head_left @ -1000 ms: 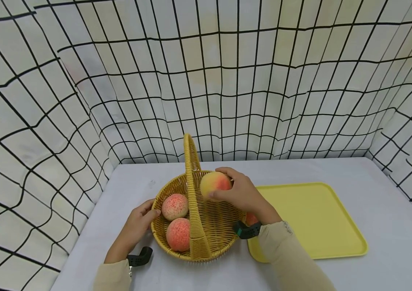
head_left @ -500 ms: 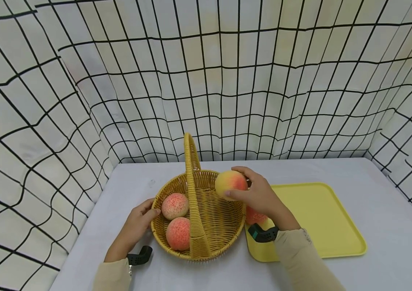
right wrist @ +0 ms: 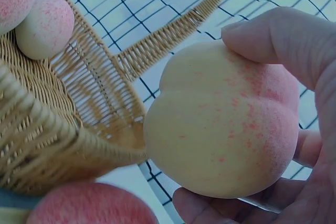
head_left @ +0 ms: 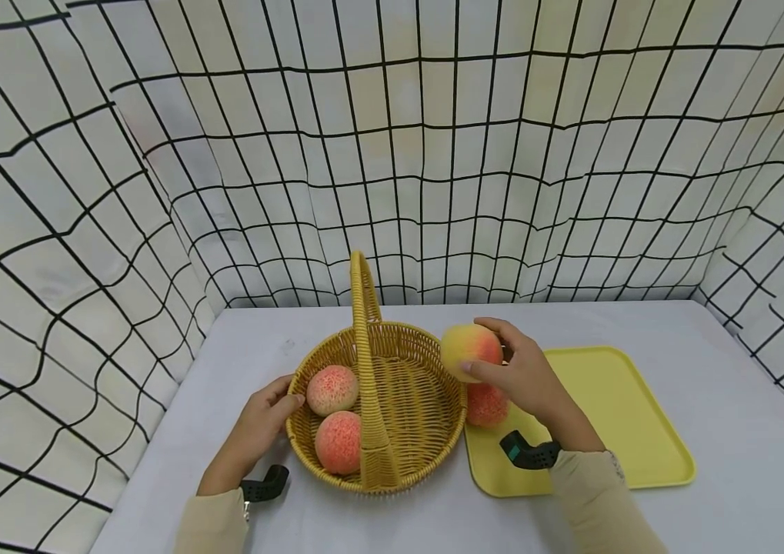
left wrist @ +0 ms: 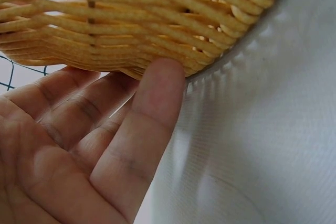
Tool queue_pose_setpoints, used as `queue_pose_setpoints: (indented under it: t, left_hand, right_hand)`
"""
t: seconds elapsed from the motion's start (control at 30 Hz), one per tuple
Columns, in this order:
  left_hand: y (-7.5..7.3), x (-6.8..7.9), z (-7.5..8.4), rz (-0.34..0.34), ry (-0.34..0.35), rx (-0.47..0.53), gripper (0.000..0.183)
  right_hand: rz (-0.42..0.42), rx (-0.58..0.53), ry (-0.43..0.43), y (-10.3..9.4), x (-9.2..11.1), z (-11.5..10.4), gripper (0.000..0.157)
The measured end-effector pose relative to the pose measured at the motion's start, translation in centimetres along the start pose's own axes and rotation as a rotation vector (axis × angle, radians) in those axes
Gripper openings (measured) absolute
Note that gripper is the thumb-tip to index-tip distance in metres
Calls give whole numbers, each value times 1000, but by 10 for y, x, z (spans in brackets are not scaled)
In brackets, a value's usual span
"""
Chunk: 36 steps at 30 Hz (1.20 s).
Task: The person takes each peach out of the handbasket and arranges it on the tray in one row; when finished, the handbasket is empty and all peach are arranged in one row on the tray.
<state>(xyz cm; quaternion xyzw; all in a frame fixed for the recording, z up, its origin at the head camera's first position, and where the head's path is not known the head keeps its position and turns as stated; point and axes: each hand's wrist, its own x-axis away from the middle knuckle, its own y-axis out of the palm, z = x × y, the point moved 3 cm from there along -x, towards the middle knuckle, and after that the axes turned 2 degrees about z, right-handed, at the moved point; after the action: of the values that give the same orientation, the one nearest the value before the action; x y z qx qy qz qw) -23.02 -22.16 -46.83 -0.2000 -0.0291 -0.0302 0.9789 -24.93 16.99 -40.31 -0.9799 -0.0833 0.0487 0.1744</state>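
Observation:
A yellow-and-red peach (head_left: pixel 469 352) is held between the thumb and fingers of my right hand (head_left: pixel 537 385), above the right rim of the basket. The right wrist view shows this peach (right wrist: pixel 226 124) close up, apart from the table. My left hand (head_left: pixel 263 423) holds the left rim of the wicker basket (head_left: pixel 426 415); in the left wrist view the thumb lies against the woven wall (left wrist: pixel 131 19). Inside the basket, left of its handle, sit a speckled peach (head_left: pixel 332 390) and a redder peach (head_left: pixel 339 443). Another red peach (head_left: pixel 487 405) is on the tray beside the basket.
The yellow tray (head_left: pixel 606 415) lies right of the basket, partly under my right forearm. An upright arched handle (head_left: pixel 371 369) crosses the basket. White walls with black grid netting (head_left: pixel 433 185) enclose the back and sides of the white table (head_left: pixel 260 338).
My right hand has carried the peach rightward, from over the basket's inside to above its right rim. More of the red peach on the tray now shows. The left hand stays at the rim.

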Motion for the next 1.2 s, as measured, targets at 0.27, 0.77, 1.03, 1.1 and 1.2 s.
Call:
queue_pose_setpoints:
  t: [0.27, 0.77, 1.03, 1.1, 1.2]
  left_hand:
    - [0, -1, 0, 0, 1, -10, 49]
    - [0, -1, -1, -2, -5, -16, 50]
    - [0, -2, -2, -3, -9, -17, 51]
    - [0, -2, -2, -2, -12, -22, 51]
    - [0, -2, -3, -2, -13, -24, 51]
  right_hand:
    - [63, 15, 22, -20, 11, 13, 71]
    - [136, 28, 49, -45, 26, 34, 68]
    - [159, 75, 89, -53, 35, 45, 72]
    - [166, 85, 97, -54, 37, 47, 73]
    - [175, 93, 109, -55, 38, 49, 73]
